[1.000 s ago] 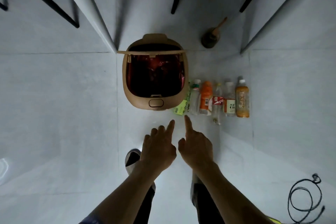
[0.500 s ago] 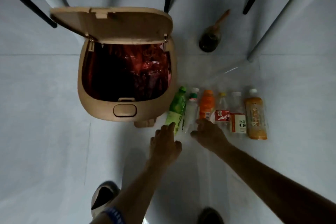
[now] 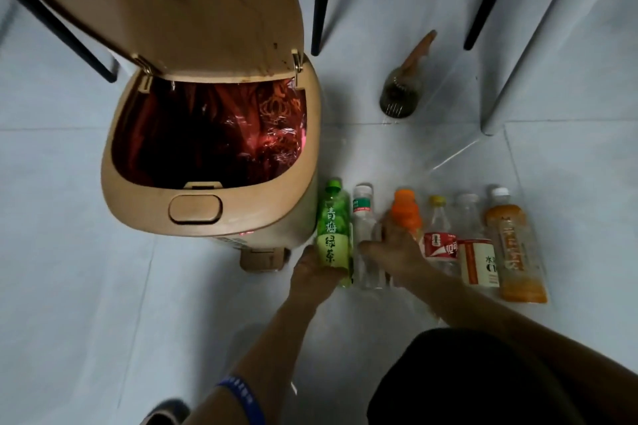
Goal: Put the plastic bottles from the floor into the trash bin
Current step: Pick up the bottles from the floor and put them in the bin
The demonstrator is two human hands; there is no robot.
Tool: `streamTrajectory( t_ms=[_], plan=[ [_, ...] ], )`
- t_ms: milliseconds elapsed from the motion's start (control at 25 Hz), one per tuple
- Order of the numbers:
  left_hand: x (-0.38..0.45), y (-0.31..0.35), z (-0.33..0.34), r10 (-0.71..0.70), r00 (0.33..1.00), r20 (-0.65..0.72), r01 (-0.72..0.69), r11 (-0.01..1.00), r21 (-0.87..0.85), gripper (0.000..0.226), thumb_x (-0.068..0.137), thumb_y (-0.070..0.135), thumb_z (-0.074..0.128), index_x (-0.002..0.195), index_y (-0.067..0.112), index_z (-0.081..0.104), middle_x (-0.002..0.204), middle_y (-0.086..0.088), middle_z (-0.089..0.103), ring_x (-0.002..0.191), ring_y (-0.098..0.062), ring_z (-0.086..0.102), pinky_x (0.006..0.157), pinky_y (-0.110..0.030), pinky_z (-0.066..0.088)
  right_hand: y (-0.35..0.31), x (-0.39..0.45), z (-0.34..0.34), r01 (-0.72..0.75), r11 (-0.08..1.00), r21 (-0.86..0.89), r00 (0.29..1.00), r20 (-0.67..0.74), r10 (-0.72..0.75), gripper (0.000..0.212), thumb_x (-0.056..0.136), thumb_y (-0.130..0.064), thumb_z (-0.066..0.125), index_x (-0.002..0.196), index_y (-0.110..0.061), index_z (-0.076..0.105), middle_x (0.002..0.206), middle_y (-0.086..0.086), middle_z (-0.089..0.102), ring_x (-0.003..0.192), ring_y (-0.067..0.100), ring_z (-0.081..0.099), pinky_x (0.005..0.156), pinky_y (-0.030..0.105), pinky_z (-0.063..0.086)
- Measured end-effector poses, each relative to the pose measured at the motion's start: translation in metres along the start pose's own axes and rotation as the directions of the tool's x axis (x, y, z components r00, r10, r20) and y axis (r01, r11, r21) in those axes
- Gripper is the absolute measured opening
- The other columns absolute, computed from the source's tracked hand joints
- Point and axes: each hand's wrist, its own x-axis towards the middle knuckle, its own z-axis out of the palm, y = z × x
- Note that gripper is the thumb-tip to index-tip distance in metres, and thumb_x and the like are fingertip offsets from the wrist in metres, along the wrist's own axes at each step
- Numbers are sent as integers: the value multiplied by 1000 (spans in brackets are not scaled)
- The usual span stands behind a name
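Note:
A beige trash bin [image 3: 145, 183] stands on the floor with its lid up and a red bag inside. Right of it, several plastic bottles lie in a row: a green tea bottle [image 3: 333, 224], a clear bottle [image 3: 366, 228], an orange bottle [image 3: 407, 214], a red-labelled clear bottle [image 3: 440, 241], a white-labelled bottle [image 3: 478, 259] and an orange-brown tea bottle [image 3: 516, 252]. My left hand [image 3: 312, 274] wraps the lower end of the green tea bottle. My right hand [image 3: 393, 252] grips the lower part of the orange bottle.
A small dark brush with a wooden handle [image 3: 402, 93] sits on the floor behind the bottles. Black chair legs [image 3: 319, 10] and a white table leg [image 3: 500, 107] stand at the back. My dark knee [image 3: 459, 379] fills the lower right.
The view has dropped closer to the floor. Both hands have reached forward from open and apart onto the bottles, left on the green one, right on the orange one.

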Motion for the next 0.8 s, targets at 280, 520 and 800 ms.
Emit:
streamTrajectory(
  t_ms=[280, 520, 800],
  plan=[
    [-20, 11, -7, -2, 974, 227, 42, 984, -172, 70, 39, 13, 75, 109, 9, 69, 107, -21, 73, 97, -32, 70, 79, -41, 57, 6, 5, -21, -23, 970, 242, 992, 122, -7, 9, 78, -14, 75, 82, -16, 68, 76, 4, 72, 63, 10, 69, 59, 21, 54],
    [-83, 62, 9, 220, 954, 204, -182, 965, -188, 60, 46, 6, 71, 103, 21, 64, 85, 2, 71, 70, -8, 66, 54, -20, 52, -7, -5, -72, -4, 890, 457, 911, 369, -185, 47, 80, -20, 69, 121, 2, 63, 106, 20, 73, 92, 29, 71, 83, 43, 54],
    [-180, 128, -48, 454, 889, 57, -408, 842, -353, 51, 73, 32, 79, 120, 34, 62, 110, 9, 77, 103, -10, 71, 87, -28, 54, -105, -51, -115, 204, 722, 661, 827, 278, -488, 55, 69, -24, 65, 121, -4, 63, 120, 33, 63, 102, 39, 63, 98, 59, 43]
  ],
)
